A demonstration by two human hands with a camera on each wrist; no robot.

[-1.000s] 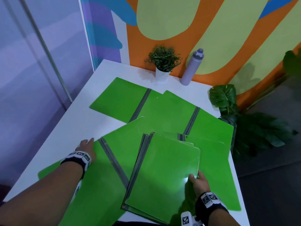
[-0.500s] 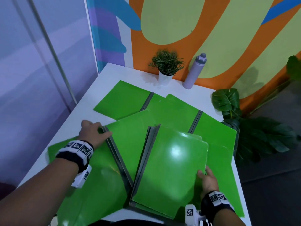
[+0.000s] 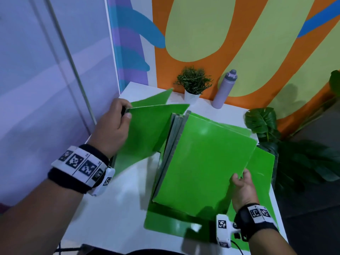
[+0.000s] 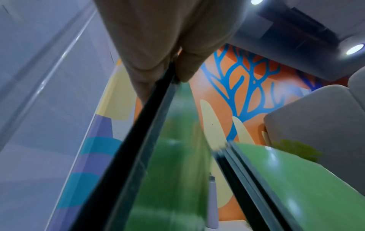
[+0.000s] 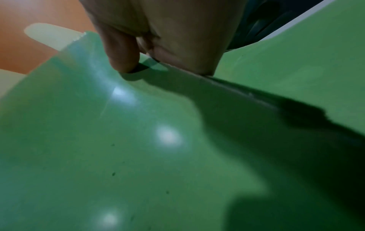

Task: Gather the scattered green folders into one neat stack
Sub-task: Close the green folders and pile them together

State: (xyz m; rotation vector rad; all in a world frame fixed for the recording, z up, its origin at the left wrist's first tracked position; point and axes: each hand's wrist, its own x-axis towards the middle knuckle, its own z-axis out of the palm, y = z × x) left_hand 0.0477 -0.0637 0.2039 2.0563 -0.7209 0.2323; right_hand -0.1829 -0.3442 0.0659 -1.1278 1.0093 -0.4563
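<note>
We find the left hand (image 3: 112, 129) pinching a lifted green folder (image 3: 147, 133) by its spine; the right hand (image 3: 242, 188) grips the folder stack (image 3: 202, 162) on the white table (image 3: 114, 208).

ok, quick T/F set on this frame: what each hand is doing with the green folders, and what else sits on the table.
1. The left hand pinches a lifted folder by its edge. True.
2. The right hand is off the folders, resting on bare table. False: it grips the right edge of the stack.
3. Every folder is already in the stack. False: a flat folder lies beneath it, sticking out in front, and one is in the left hand.
4. A potted plant and a lilac bottle stand at the table's far edge. True.
5. The bottle lies on its side. False: it stands upright.
</note>
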